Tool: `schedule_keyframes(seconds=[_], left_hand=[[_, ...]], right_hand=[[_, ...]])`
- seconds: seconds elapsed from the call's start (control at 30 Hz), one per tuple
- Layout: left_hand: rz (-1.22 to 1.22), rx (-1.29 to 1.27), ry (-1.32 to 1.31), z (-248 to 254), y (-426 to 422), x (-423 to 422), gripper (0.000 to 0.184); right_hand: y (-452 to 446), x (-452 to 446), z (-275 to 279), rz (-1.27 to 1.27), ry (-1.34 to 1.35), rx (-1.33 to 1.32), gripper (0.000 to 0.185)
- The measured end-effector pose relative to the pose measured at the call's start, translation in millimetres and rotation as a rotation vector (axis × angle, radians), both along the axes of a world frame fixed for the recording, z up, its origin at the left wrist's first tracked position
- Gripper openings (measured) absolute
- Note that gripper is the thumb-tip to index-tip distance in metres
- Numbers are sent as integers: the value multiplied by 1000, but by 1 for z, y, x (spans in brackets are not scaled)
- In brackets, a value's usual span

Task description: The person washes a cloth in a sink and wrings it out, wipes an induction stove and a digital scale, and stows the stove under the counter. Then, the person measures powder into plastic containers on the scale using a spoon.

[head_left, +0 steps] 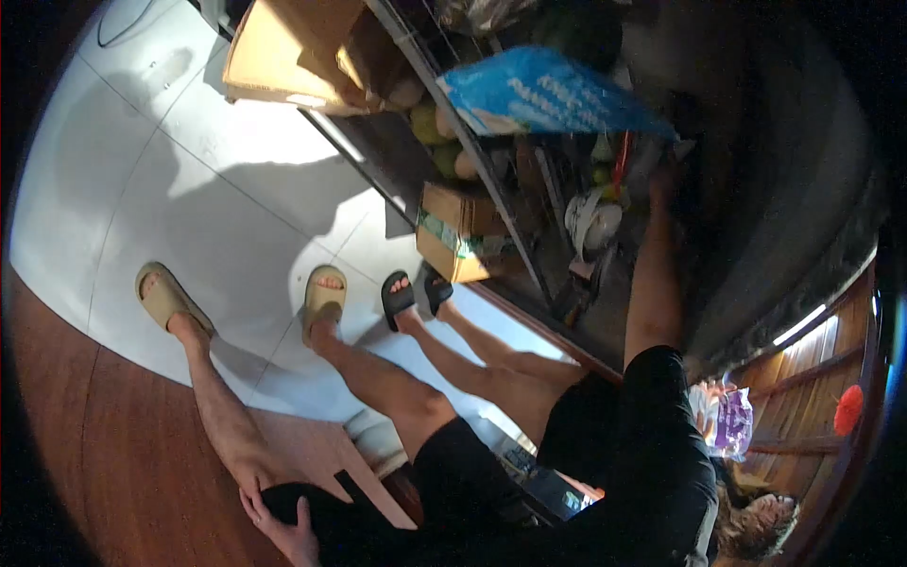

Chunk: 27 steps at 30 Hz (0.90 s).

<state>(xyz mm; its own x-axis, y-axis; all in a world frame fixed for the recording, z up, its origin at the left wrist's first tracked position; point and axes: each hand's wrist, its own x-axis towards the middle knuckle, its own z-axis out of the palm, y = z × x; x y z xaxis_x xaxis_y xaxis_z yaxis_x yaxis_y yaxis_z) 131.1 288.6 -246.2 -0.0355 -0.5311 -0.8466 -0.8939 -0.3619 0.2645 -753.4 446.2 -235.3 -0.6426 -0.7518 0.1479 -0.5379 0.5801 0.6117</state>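
Cardboard, matte and brown, forms a large carton (274,71) with raised flaps and a smaller, boxy carton (449,227) banded with green-printed tape; both stand at a rack (470,142) of straight, narrow grey bars. Smooth white tiles (217,203) with thin dark joints meet a reddish-brown, wood-grained surface (57,416). Beige slippers (326,291), thick and rounded at the toe, are worn by the person; black slippers (397,298) mark another person standing alongside. Within the rack lie rounded green items (430,123) and a pale, rounded object (597,222) in shadow, its nature unclear. The bag (553,90), a flat, flexible pouch of bright blue plastic, carries white lettering too blurred to read; one end is broad and paler, the other narrows to a corner. It lies across the upper part of the view, in front of the rack and the dark recess beside it. The right hand (666,170), at the end of an outstretched bare forearm, is at the bag's narrow corner; shadow and blur conceal its fingers, and whether they pinch the plastic cannot be told. The left hand (279,529) rests by the left knee (250,468), thumb held apart from the fingers.
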Motion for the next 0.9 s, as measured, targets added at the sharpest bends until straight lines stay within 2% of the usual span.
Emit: schedule_keyframes(seconds=[0.13,0.3,0.5,0.9], left_hand=[[-53,-4,-15,11,-32,-31,84],[-153,-150,1,8,-30,-27,82],[-110,-253,31,8,-25,-18,83],[-94,-269,42,1,-17,-25,82]], right_hand=[[-41,-32,0,-78,84,34,40],[-52,-43,8,-127,129,62,40],[-65,-58,24,-152,184,42,40],[-56,-53,29,-91,336,20,40]])
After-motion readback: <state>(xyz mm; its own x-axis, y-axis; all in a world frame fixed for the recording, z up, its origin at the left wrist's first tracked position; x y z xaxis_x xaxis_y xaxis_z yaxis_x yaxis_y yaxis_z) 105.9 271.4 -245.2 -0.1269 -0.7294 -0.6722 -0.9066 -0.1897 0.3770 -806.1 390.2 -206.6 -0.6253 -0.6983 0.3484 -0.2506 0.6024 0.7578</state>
